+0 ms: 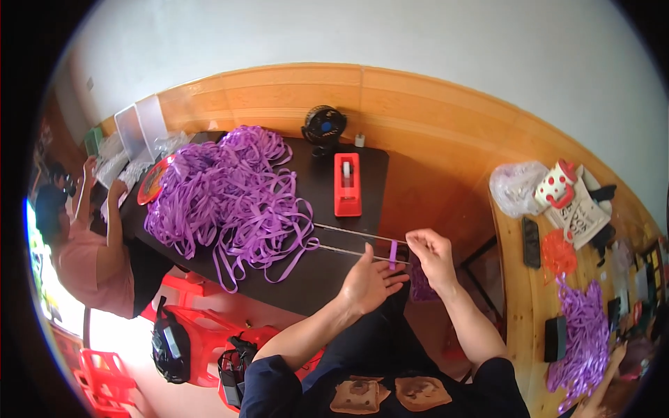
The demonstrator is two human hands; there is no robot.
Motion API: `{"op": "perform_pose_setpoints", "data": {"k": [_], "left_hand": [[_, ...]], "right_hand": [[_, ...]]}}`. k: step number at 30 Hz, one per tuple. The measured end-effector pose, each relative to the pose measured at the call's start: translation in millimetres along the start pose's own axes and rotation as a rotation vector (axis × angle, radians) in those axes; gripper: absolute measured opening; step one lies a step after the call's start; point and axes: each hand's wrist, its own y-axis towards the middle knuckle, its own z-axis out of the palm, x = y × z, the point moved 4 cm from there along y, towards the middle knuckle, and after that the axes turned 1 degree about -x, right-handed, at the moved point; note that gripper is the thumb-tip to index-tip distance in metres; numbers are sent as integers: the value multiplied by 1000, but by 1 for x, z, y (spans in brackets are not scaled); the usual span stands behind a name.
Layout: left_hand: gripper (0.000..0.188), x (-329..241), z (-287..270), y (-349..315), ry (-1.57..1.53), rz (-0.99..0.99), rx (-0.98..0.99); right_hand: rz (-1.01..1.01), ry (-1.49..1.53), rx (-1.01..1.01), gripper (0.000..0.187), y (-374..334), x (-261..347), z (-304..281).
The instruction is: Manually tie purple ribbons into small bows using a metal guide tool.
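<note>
Two thin, pale rods (pixel 348 232) stretch side by side from the purple ribbon pile (pixel 223 188) toward me, past the table's right edge. A short band of purple ribbon (pixel 394 255) lies across both rods near their close ends. My left hand (pixel 373 279) is open, palm up and fingers spread, just below the lower rod and the band. At the rods' right ends, the thumb and fingers of my right hand (pixel 432 259) are pressed together; what lies between them is hidden. One ribbon loop (pixel 311 244) hangs about the lower rod beside the pile.
A red tape dispenser (pixel 348 188) and a black fan (pixel 325 127) stand on the dark table (pixel 300 289). Red stools (pixel 202 334) with black bags are below. On the left sits another person (pixel 97 258). The wooden table (pixel 519 306) at right bears more purple ribbon (pixel 580 334).
</note>
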Motion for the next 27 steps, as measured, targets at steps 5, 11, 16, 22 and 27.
{"op": "perform_pose_setpoints", "data": {"k": [5,11,16,22,27], "left_hand": [[87,3,3,3,30,-4,34],[91,5,-1,4,21,-3,33],[95,6,1,4,-9,12,15],[95,3,4,-3,-26,9,15],[74,9,-10,11,-53,-1,93]], "right_hand": [[-140,-162,129,15,83,10,55],[259,-95,236,22,126,-24,112],[276,5,151,15,122,-25,123],[251,138,30,11,117,-2,123],[244,87,84,9,82,5,134]]}}
